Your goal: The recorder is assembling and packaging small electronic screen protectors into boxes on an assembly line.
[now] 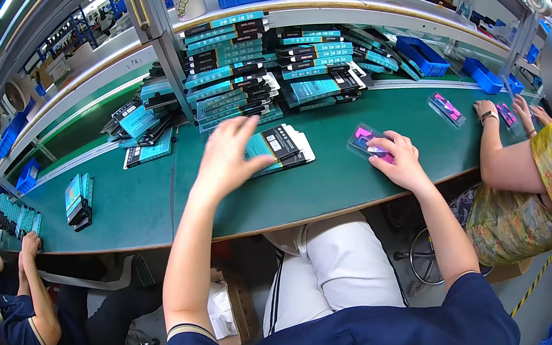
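My left hand (230, 156) hovers with spread fingers over the left edge of a small stack of teal-and-black flat boxes (281, 146) on the green table (139, 206); it holds nothing. My right hand (397, 159) rests on the table with its fingers on a clear plastic case with a purple-pink insert (363, 140). Behind the small stack rise tall piles of the same teal-and-black boxes (233, 65).
A person at right, in a yellow patterned top, has both hands (503, 109) by more clear pink cases (447, 108). A person at left in dark blue rests a hand (30, 244) near teal boxes (78, 199). Blue bins (423, 55) line the back.
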### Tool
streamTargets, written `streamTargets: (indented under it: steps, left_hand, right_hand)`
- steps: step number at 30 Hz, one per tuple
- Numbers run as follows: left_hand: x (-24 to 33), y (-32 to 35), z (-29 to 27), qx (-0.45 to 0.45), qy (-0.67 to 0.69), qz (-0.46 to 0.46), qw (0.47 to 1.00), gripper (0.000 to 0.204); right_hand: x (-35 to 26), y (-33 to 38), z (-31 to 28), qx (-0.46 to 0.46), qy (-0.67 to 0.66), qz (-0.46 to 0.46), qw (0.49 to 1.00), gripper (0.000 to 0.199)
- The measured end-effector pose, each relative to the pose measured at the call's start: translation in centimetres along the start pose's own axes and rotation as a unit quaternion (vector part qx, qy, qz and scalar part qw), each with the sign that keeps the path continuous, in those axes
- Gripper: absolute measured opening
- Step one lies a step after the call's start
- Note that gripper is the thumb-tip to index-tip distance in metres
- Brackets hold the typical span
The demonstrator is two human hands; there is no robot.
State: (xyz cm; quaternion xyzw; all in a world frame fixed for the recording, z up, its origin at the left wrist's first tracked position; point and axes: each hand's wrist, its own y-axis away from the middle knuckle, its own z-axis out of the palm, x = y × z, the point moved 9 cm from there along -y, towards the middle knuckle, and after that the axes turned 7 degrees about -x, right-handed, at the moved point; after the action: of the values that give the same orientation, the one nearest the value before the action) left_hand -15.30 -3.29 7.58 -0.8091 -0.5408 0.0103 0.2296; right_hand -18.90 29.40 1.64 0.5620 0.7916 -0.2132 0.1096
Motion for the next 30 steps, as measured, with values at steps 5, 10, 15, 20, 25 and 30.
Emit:
streamTargets:
  steps: [5, 10, 15, 20, 25, 30]
  left_hand:
    - [1.4, -0.5, 2.8, -0.079, -0.06, -0.005, 0.995, 0.077]
    - [6.0, 0.1, 2.4, -0.094, 0.029, 0.066, 0.993, 0.066]
    - [4.2, 0.3, 2.5, -0.021, -0.067, 0.05, 0.996, 0.056]
    - [8.4, 1.0, 3.5, -0.103, -0.001, 0.105, 0.989, 0.062]
    - [7.8, 2.0, 5.9, -0.156, 0.105, 0.058, 0.98, 0.081]
    - [8.3, 1.4, 6.3, -0.14, 0.112, 0.046, 0.983, 0.083]
  right_hand:
    - [-1.3, -1.1, -0.2, 0.026, -0.058, 0.038, 0.997, 0.037]
    - [-1.3, -1.1, 0.4, 0.026, -0.079, 0.013, 0.996, 0.034]
    - [-2.0, -0.8, 0.2, 0.046, -0.144, -0.019, 0.988, 0.034]
    - [-1.6, -0.3, 0.2, 0.047, -0.199, -0.032, 0.978, 0.032]
    - [-5.6, 1.0, 0.9, -0.18, -0.138, -0.161, 0.961, 0.034]
    - [-9.7, 2.1, 3.9, -0.254, -0.155, -0.22, 0.929, 0.041]
